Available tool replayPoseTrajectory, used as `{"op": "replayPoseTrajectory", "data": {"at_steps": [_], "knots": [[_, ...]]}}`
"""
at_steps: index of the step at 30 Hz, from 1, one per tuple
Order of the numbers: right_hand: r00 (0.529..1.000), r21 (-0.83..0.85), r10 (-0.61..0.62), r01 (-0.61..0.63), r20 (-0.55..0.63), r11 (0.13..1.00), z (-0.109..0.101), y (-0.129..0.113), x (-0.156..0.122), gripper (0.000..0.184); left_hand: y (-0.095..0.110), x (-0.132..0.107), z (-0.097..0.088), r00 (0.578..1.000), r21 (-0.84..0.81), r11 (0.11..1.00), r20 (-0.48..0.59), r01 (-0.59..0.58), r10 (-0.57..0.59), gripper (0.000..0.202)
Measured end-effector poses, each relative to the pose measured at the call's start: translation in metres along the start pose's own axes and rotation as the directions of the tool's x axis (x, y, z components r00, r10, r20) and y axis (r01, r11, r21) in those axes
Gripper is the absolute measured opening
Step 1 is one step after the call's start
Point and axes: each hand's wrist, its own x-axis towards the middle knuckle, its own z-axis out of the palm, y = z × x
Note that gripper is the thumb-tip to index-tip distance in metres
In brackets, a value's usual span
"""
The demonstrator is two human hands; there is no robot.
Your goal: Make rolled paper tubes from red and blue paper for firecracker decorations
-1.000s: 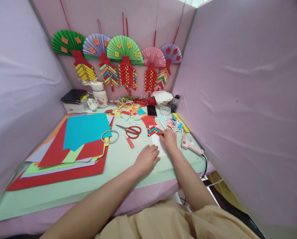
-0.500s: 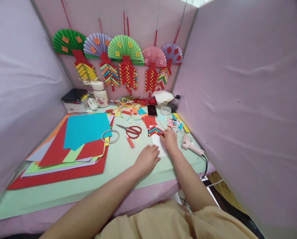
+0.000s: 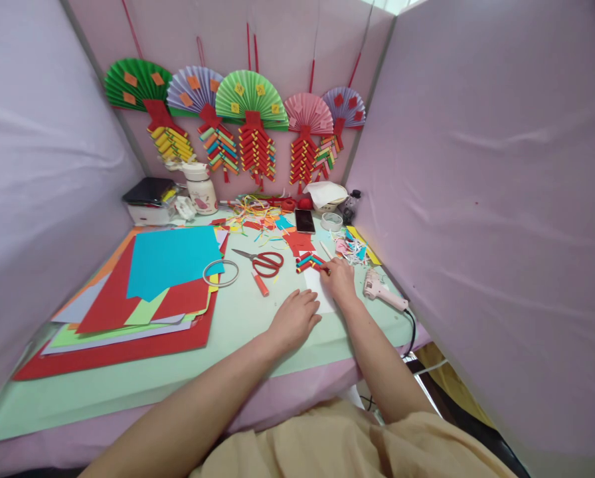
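Note:
My left hand (image 3: 294, 320) lies palm down on the green table, its fingers together and resting at the edge of a white paper sheet (image 3: 319, 289). My right hand (image 3: 339, 278) sits on the far end of that sheet, fingers curled. Its fingertips touch a small bundle of rolled paper tubes (image 3: 308, 261) in red, green and yellow. I cannot make out whether the fingers pinch a tube or a thin stick.
Red scissors (image 3: 263, 261), a red marker (image 3: 260, 283) and a tape ring (image 3: 220, 273) lie left of my hands. A stack of coloured paper (image 3: 143, 292) fills the left side. A pink glue gun (image 3: 378, 289) lies to the right. A phone (image 3: 304, 220), paper scraps and a jar stand behind; paper fans hang on the wall.

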Motion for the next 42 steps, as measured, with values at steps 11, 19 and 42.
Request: {"op": "replayPoseTrajectory", "data": {"at_steps": [11,19,42], "knots": [[1.000,0.007,0.002,-0.002,0.003,1.000,0.000,0.000,0.000,0.021,0.000,-0.001,0.000,1.000,0.000,1.000,-0.006,0.000,0.000,0.023],[1.000,0.016,0.001,-0.001,-0.014,1.000,0.000,0.000,0.000,0.020,0.001,0.000,-0.001,1.000,0.002,1.000,0.002,-0.002,0.002,0.023],[0.965,0.276,-0.198,0.240,-0.170,0.931,-0.018,-0.037,0.017,0.022,-0.006,0.016,-0.013,1.000,0.068,0.997,-0.001,-0.029,0.030,0.024]]}}
